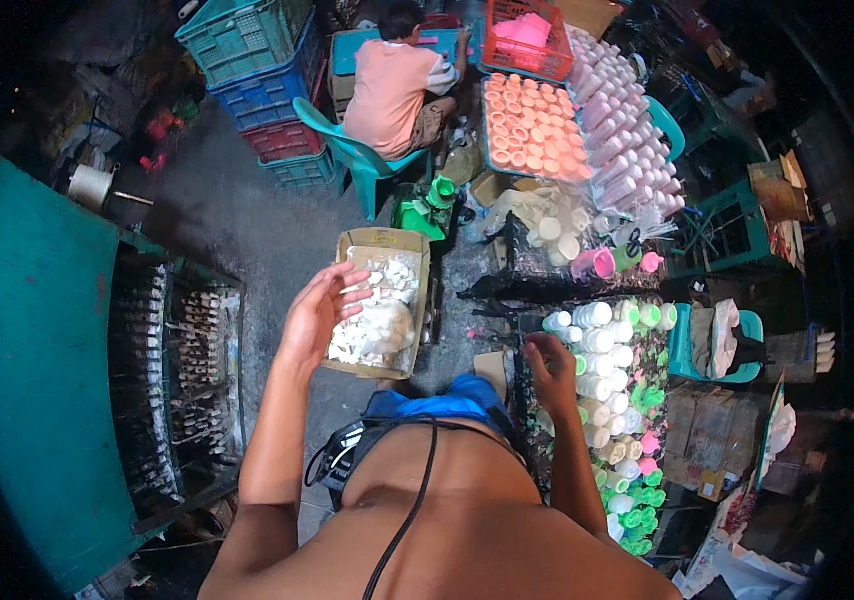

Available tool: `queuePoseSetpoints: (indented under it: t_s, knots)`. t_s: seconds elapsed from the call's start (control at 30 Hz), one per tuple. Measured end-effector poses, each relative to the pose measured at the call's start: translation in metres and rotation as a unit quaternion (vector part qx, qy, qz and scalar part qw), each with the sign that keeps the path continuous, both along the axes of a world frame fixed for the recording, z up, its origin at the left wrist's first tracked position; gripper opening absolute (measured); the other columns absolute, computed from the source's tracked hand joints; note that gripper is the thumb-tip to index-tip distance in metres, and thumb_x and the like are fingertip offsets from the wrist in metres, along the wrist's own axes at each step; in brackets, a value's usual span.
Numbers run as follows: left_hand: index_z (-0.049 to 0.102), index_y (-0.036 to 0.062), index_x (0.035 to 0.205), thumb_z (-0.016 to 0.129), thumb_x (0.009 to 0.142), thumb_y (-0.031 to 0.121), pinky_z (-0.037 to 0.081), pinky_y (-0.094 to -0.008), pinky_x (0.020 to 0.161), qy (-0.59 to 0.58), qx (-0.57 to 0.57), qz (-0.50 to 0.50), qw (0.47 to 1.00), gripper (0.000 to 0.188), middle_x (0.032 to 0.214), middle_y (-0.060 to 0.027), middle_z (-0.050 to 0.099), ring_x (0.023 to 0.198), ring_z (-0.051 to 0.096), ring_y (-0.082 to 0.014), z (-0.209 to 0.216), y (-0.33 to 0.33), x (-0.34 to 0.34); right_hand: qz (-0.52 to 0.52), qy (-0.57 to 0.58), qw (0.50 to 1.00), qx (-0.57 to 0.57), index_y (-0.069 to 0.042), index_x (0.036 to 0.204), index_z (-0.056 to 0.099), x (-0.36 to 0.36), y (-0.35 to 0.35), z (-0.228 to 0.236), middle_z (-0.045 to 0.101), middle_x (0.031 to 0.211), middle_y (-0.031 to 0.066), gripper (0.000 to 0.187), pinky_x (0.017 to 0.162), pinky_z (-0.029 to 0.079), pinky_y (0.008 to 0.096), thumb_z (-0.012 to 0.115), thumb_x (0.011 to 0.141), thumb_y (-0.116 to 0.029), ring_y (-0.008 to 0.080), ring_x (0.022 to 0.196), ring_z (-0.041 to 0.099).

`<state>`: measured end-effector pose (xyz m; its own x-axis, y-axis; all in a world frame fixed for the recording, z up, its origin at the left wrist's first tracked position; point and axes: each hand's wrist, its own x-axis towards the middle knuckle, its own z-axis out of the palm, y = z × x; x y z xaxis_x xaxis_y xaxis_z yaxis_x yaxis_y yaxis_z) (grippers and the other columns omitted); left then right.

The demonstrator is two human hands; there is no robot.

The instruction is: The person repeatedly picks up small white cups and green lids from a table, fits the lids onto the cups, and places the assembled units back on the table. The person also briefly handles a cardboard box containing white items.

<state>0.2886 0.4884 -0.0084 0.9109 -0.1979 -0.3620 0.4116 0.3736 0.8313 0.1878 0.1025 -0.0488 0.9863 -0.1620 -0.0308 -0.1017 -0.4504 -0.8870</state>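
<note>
My left hand (323,312) is raised, fingers spread and holding nothing, above the left edge of a cardboard box (417,290). White scraps (392,275) fill the box. A larger, blurred, pale rounded piece (384,328) appears over them, just right of my fingers; whether it rests there or is in the air I cannot tell. My right hand (553,372) is closed, its fingers bent, at the left edge of the worktable beside white cylindrical containers (597,365). What it holds, if anything, is hidden. Green pieces (647,500) and pink pieces (650,442) lie among the containers.
Ahead, a person (397,90) sits on a green chair (347,150). Stacked crates (267,100) stand far left, a teal panel (37,350) and rack (192,370) at left. A tray of orange cups (537,125) and rows of pale containers (632,130) are at far right.
</note>
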Motion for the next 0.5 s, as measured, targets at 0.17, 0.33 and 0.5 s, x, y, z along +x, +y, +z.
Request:
queuePoseSetpoints:
  t_s: [0.17, 0.33, 0.5]
  knots:
    - [0.052, 0.0075, 0.134, 0.04, 0.108, 0.036, 0.048, -0.038, 0.098, 0.018, -0.059, 0.012, 0.998, 0.041, 0.136, -0.0154, 0.062, 0.116, 0.064, -0.0265, -0.027, 0.015, 0.046, 0.031, 0.007, 0.996, -0.084, 0.002, 0.108, 0.066, 0.051, 0.027, 0.014, 0.072, 0.095, 0.0141, 0.016, 0.077, 0.053, 0.0326, 0.064, 0.096, -0.009, 0.0206, 0.085, 0.069]
    - [0.051, 0.0044, 0.134, 0.039, 0.108, 0.034, 0.05, -0.039, 0.095, 0.074, -0.083, 0.028, 0.993, 0.041, 0.135, -0.0171, 0.062, 0.113, 0.065, -0.0272, -0.068, 0.011, 0.079, 0.105, 0.005, 0.991, -0.082, 0.002, 0.108, 0.064, 0.154, 0.058, 0.01, 0.071, 0.098, 0.0203, 0.016, 0.079, 0.055, 0.039, 0.064, 0.094, -0.006, 0.0346, 0.091, 0.071]
    - [0.053, 0.0068, 0.129, 0.041, 0.107, 0.034, 0.049, -0.0388, 0.096, 0.137, -0.065, 0.116, 0.982, 0.036, 0.133, -0.0153, 0.063, 0.113, 0.064, -0.0271, -0.102, 0.019, 0.1, 0.186, 0.012, 0.97, -0.156, -0.001, 0.117, 0.061, 0.3, 0.057, -0.12, 0.069, 0.102, 0.021, 0.028, 0.081, 0.054, 0.0441, 0.064, 0.093, -0.014, 0.0381, 0.092, 0.069]
